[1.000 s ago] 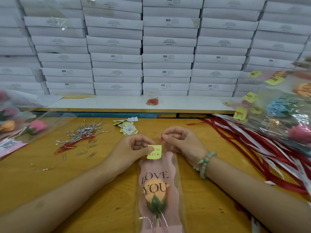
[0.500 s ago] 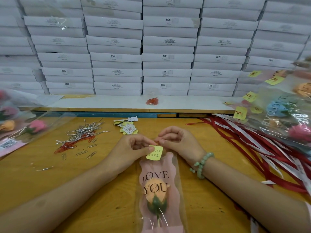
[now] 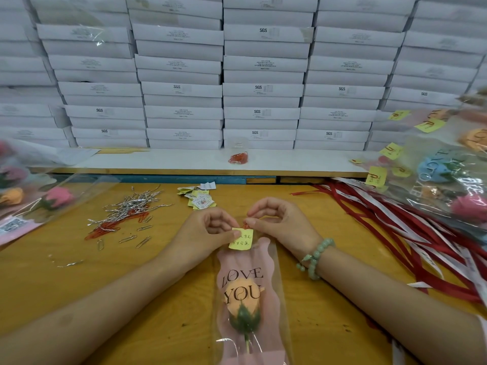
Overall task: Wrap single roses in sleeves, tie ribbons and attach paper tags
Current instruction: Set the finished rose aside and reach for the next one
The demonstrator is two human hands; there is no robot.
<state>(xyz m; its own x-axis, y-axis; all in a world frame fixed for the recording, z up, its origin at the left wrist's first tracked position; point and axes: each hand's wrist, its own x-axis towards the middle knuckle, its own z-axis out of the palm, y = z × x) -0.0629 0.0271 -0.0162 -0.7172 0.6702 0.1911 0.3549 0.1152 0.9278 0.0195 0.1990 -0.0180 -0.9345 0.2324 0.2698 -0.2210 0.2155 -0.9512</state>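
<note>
Against tag (image 3: pixel 241 239): curled left hand (image 3: pixel 203 233), right hand (image 3: pixel 276 222)

**Tag at the sleeve's mouth**

Your left hand (image 3: pixel 203 233) pinches the handwritten yellow tag (image 3: pixel 241 239) against the top edge of the clear sleeve (image 3: pixel 274 291). Your right hand (image 3: pixel 279 225) pinches a red clip (image 3: pixel 246 226) at the tag's top. Nearer you than both hands, the orange rose (image 3: pixel 243 302) lies inside, stem toward you.

Bare table (image 3: pixel 66 293) left of the hands, paper clips (image 3: pixel 123 219) beyond, ribbons (image 3: pixel 411 233) crowding right, boxes (image 3: pixel 263 88) behind
</note>
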